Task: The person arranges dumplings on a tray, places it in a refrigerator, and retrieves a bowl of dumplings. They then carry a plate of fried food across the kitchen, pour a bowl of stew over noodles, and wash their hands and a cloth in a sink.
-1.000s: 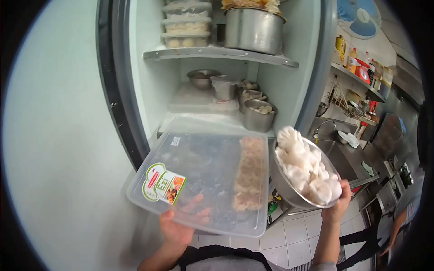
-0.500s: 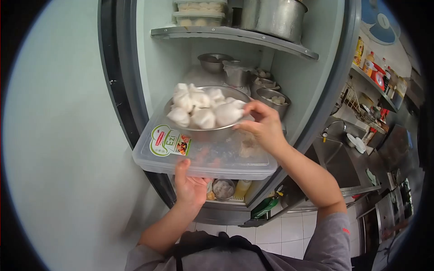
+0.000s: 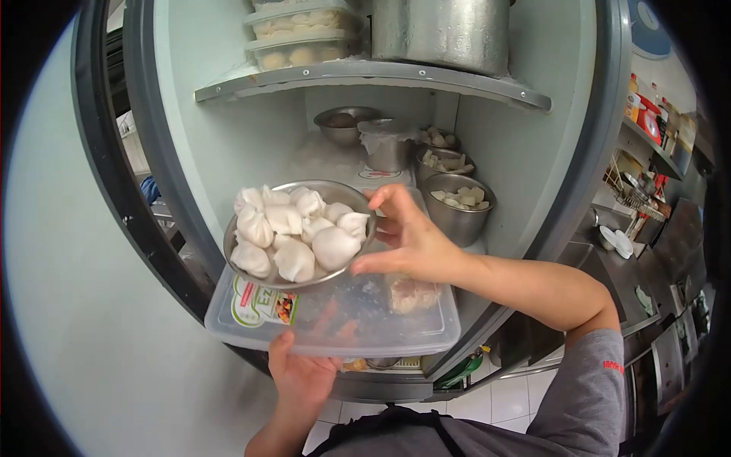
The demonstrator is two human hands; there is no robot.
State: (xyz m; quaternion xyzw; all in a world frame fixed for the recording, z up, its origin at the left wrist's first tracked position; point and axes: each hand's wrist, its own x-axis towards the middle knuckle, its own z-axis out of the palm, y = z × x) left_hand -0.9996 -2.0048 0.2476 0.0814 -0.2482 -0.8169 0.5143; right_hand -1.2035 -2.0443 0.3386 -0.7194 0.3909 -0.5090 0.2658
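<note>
My left hand (image 3: 298, 377) holds up a clear lidded plastic container (image 3: 411, 332) from underneath; it has a green label and some pale food pieces inside. A metal bowl (image 3: 346, 190) heaped with white dumplings (image 3: 293, 232) rests on the container's lid. My right hand (image 3: 407, 236) is at the bowl's right rim, fingers spread around the edge. Both are in front of an open fridge (image 3: 525, 152).
The fridge shelf (image 3: 381, 72) above carries a large steel pot (image 3: 442, 30) and stacked clear tubs (image 3: 301, 34). Below it sit several small metal bowls (image 3: 459, 204) of food. A kitchen counter with a sink and racks lies at the right (image 3: 647, 198). The fridge door is at the left.
My right hand swung the dumpling bowl from the right side over onto the container's lid. The container has levelled out and moved closer to the fridge opening.
</note>
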